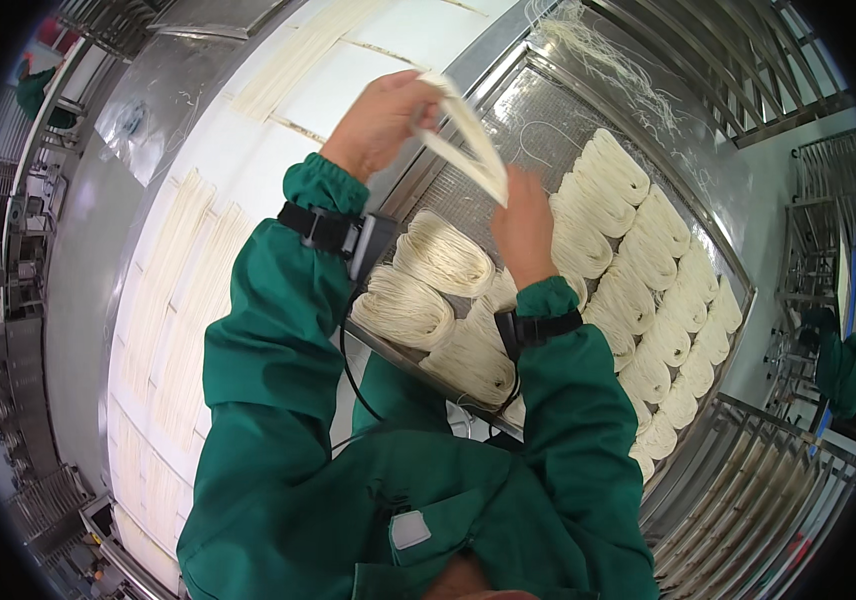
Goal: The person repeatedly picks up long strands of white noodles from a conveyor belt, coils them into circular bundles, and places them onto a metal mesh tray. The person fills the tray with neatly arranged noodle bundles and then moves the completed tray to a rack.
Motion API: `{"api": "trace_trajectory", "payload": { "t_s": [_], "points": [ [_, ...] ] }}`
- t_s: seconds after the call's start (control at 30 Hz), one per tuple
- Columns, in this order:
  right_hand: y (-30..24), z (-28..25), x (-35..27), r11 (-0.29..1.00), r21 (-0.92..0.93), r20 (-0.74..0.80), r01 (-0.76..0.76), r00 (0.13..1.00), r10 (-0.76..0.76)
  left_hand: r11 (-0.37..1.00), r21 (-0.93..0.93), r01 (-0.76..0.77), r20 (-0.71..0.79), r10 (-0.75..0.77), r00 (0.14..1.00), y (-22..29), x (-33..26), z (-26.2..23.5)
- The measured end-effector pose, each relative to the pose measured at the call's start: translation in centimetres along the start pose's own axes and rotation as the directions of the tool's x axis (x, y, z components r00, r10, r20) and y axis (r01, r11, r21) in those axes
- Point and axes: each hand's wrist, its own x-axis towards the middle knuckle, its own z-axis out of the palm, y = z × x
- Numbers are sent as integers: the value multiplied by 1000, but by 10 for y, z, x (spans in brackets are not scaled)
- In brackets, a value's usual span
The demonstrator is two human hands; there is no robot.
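A loop of pale noodles is stretched in the air between my two hands, over the far left part of a metal mesh tray. My left hand is closed around its upper left end, blurred a little by motion. At the loop's lower right end, my right hand grips it with the fingers partly hidden. Under and beside my hands the tray bears rows of folded noodle bundles. More bundles overlap in slanting rows to the right of my right hand.
A white conveyor belt with long strands of noodles runs along my left. Loose noodle scraps lie beyond the tray. Metal racks stand at the far right and near right. People in green show at both edges.
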Motion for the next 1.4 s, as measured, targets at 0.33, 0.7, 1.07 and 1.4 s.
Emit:
{"api": "trace_trajectory", "payload": {
  "t_s": [0.33, 0.7, 1.07, 1.4],
  "points": [
    [21, -1, -33, 990, -41, -76, 132, 988, -135, 879, 475, 41, -23, -34, 999, -34, -28, -18],
    [21, -24, -48, 943, 313, -249, 118, 968, -38, 648, 751, -129, 328, -196, 924, -84, -20, 59],
    [36, -11, -47, 986, -19, -168, 166, 972, -167, 118, 930, -347, 258, 462, 849, -118, -11, 7],
    [49, -44, -57, 987, 48, -223, 153, 965, -139, 143, 763, 630, -630, 385, 675, -58, 25, -132]
  ]
}}
